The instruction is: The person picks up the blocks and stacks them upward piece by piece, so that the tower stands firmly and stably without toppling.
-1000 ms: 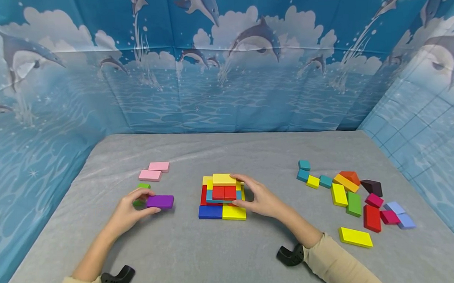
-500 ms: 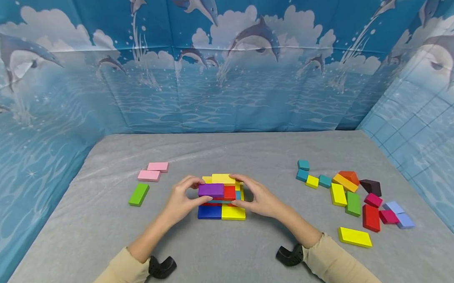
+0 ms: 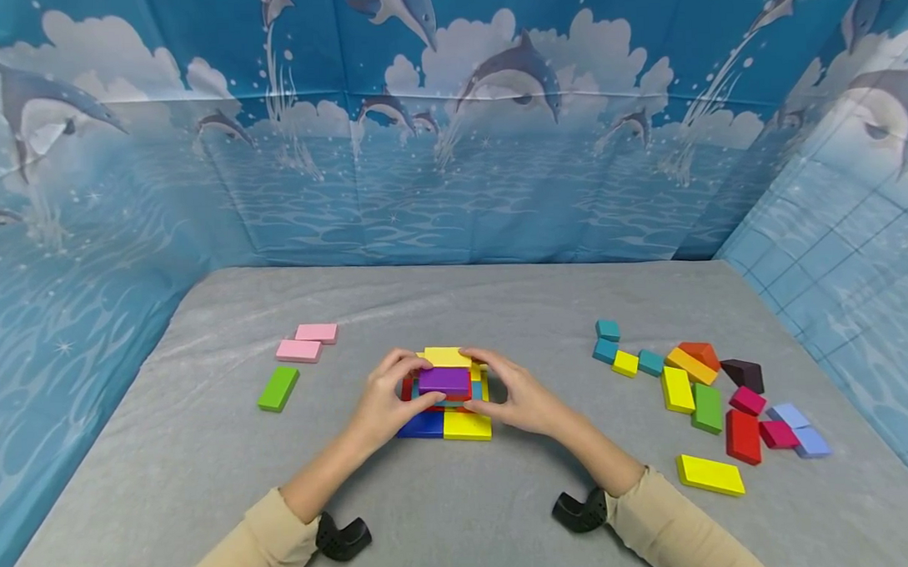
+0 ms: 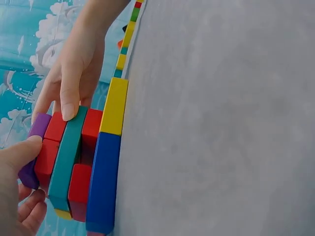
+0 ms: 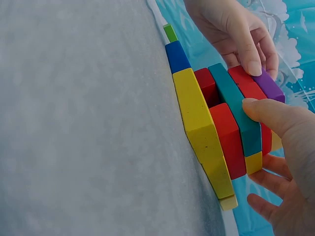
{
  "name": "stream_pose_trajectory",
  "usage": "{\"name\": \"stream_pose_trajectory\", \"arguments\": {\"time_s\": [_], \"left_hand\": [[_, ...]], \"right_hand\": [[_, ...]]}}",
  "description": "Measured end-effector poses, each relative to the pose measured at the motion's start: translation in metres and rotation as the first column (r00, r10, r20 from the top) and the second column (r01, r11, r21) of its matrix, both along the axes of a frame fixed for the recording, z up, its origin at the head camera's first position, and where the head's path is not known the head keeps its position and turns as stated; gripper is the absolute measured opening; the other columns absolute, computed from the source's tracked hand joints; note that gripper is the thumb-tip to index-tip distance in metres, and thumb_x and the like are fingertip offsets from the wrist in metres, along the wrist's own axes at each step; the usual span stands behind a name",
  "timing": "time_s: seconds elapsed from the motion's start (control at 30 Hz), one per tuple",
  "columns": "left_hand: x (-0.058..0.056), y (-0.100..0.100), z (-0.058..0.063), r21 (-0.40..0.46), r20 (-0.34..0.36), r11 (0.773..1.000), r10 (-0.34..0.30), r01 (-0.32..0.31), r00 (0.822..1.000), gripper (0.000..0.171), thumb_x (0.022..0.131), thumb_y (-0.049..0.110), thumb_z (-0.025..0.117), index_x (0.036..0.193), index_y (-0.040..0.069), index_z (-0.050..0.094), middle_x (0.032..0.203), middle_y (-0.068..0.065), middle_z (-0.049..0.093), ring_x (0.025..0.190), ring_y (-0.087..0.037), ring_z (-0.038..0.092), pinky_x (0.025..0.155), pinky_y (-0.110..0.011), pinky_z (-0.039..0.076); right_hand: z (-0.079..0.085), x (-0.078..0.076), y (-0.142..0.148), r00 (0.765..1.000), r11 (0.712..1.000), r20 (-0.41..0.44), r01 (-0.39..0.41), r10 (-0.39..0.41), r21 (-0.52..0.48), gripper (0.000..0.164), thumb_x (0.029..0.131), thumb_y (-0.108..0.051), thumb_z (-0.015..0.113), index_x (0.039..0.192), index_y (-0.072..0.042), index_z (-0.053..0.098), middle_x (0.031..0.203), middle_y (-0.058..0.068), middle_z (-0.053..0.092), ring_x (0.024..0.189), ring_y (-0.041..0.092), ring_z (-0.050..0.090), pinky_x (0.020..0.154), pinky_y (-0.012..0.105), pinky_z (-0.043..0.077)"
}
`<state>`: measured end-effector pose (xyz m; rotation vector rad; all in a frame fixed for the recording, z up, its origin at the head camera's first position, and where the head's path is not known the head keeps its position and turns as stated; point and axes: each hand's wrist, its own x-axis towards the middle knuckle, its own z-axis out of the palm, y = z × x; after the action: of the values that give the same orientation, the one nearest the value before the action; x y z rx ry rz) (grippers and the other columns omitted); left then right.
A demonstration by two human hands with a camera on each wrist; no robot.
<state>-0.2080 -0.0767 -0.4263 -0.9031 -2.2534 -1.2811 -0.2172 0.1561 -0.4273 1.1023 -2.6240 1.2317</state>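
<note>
My left hand (image 3: 386,403) pinches a purple block (image 3: 445,381) between thumb and fingers, over the red blocks (image 4: 47,158) near the top of a layered block stack. My right hand (image 3: 521,394) holds the stack's right side: its thumb (image 5: 263,112) presses a teal block (image 5: 236,110), its fingers curl behind. At the base lie a blue block (image 4: 102,184) and a yellow block (image 3: 467,426). A pale yellow block (image 3: 446,356) shows at the upper rear of the stack. The left hand hides the stack's left side in the head view.
Two pink blocks (image 3: 299,351) and a green block (image 3: 278,389) lie left on the grey cloth (image 3: 432,518). Right of the stack spreads a loose group of several coloured blocks, including a red one (image 3: 743,437) and a long yellow one (image 3: 710,475). A dolphin-print curtain (image 3: 451,192) surrounds the table.
My left hand has carried the purple block rightward from beside the green block to above the red blocks, uncovering the green block. The right hand has stayed on the stack.
</note>
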Motion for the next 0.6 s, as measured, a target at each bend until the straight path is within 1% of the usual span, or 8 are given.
{"name": "stream_pose_trajectory", "arguments": {"time_s": [0.23, 0.37, 0.47, 0.6], "left_hand": [[-0.0021, 0.0020, -0.0031, -0.013, -0.016, 1.000, 0.003, -0.003, 1.000, 0.033, 0.067, 0.012, 0.080, 0.096, 0.005, 0.066, 0.099, -0.008, 0.051, 0.090, -0.018, 0.053, 0.076, -0.030, 0.052], [-0.0033, 0.0019, -0.0030, -0.022, -0.031, 1.000, -0.005, 0.004, 1.000, 0.031, 0.068, 0.013, 0.080, 0.095, 0.006, 0.068, 0.101, -0.008, 0.050, 0.094, -0.019, 0.050, 0.080, -0.029, 0.050], [-0.0047, 0.0016, -0.0030, -0.030, -0.048, 0.999, -0.015, 0.014, 0.999, 0.031, 0.068, 0.013, 0.080, 0.096, 0.007, 0.069, 0.107, -0.009, 0.051, 0.100, -0.021, 0.049, 0.083, -0.033, 0.048], [-0.0070, 0.0014, -0.0042, -0.019, -0.057, 0.999, -0.048, 0.047, 0.997, 0.031, 0.068, 0.012, 0.080, 0.097, 0.007, 0.070, 0.115, -0.012, 0.055, 0.108, -0.025, 0.048, 0.089, -0.042, 0.045]], "right_hand": [[0.0009, 0.0005, 0.0005, 1.000, 1.000, 0.000, 0.009, -0.009, 0.008, 0.068, 0.082, -0.026, 0.070, 0.139, -0.014, 0.035, 0.140, 0.003, 0.040, 0.125, 0.019, 0.041, 0.101, 0.042, 0.036], [0.0014, 0.0005, 0.0004, 1.000, 1.000, 0.003, 0.012, -0.012, 0.011, 0.068, 0.081, -0.026, 0.070, 0.139, -0.014, 0.036, 0.140, 0.003, 0.040, 0.125, 0.020, 0.041, 0.102, 0.042, 0.035], [0.0018, 0.0005, 0.0001, 1.000, 1.000, 0.009, 0.012, -0.012, 0.011, 0.067, 0.082, -0.026, 0.070, 0.139, -0.014, 0.036, 0.140, 0.003, 0.040, 0.126, 0.020, 0.040, 0.102, 0.042, 0.034], [0.0025, 0.0006, -0.0005, 1.000, 1.000, 0.018, 0.015, -0.015, 0.013, 0.067, 0.082, -0.027, 0.069, 0.139, -0.014, 0.035, 0.140, 0.003, 0.040, 0.126, 0.020, 0.040, 0.102, 0.043, 0.034]]}}
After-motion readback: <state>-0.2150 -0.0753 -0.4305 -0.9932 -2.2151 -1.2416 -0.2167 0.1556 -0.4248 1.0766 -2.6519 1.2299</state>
